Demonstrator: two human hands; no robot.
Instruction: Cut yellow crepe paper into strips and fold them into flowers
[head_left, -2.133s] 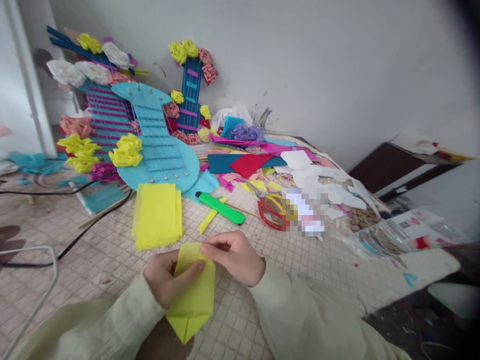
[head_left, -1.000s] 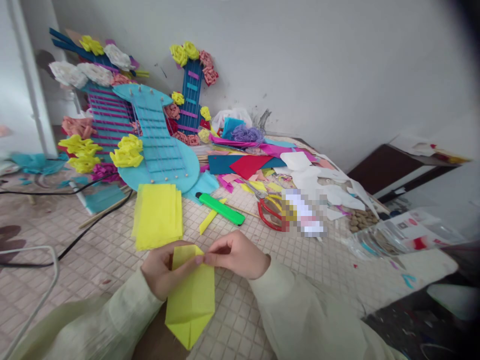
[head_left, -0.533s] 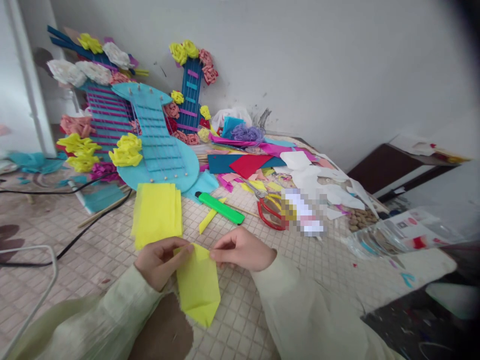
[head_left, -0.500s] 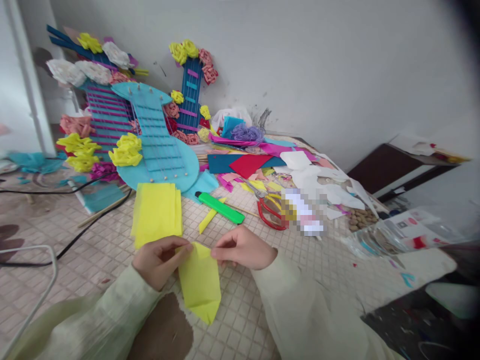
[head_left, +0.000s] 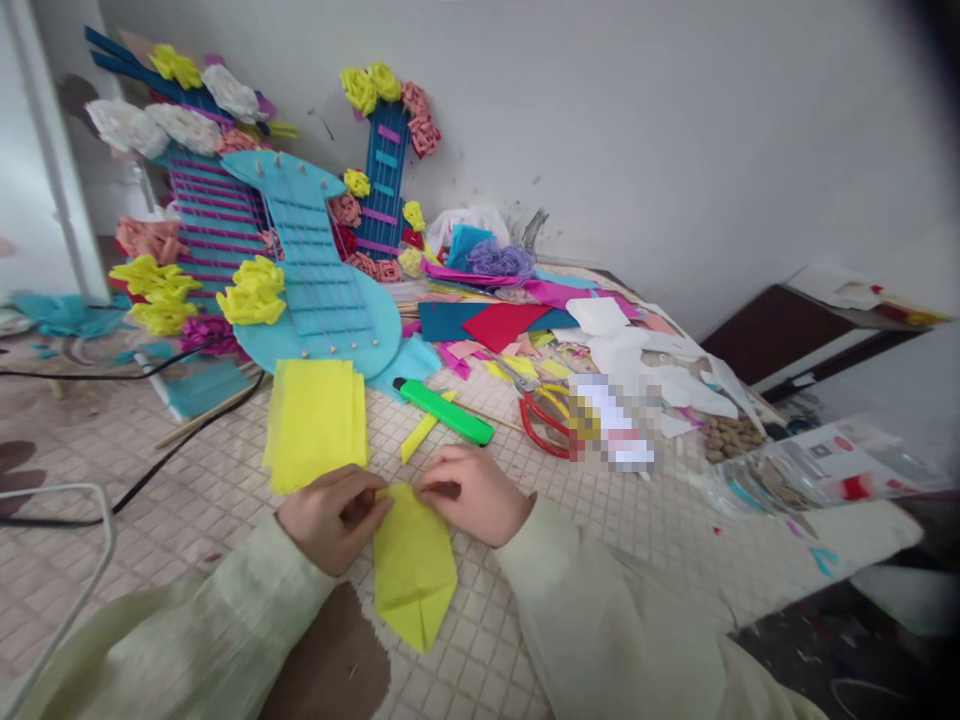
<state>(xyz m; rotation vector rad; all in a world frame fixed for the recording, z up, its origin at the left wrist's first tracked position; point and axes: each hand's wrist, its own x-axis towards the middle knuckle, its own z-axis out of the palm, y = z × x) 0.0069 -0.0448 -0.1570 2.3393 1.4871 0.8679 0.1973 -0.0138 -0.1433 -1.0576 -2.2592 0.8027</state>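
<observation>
A piece of yellow crepe paper [head_left: 414, 565] lies over the table between my hands, its near end folded to a point with a crease down the middle. My left hand [head_left: 337, 515] pinches its upper left edge between thumb and fingers. At the upper right corner, my right hand [head_left: 476, 495] is closed on the same sheet, fingertips pressed together. Just beyond my left hand rests a stack of yellow paper pieces [head_left: 315, 425]. A green utility knife [head_left: 450, 415] lies past my right hand, across a narrow yellow strip [head_left: 420, 437].
Red-handled scissors [head_left: 544, 428] lie right of the knife. A light-blue guitar-shaped craft [head_left: 322, 310] leans at the back left, near other flower-trimmed pieces. Paper scraps [head_left: 499, 328] and purple yarn [head_left: 499, 260] are heaped behind. A black cable [head_left: 187, 445] crosses the left side.
The yellow sheet has shifted slightly right, and its upper corners are now drawn inward. My right hand has moved a little left, closer to my left hand.
</observation>
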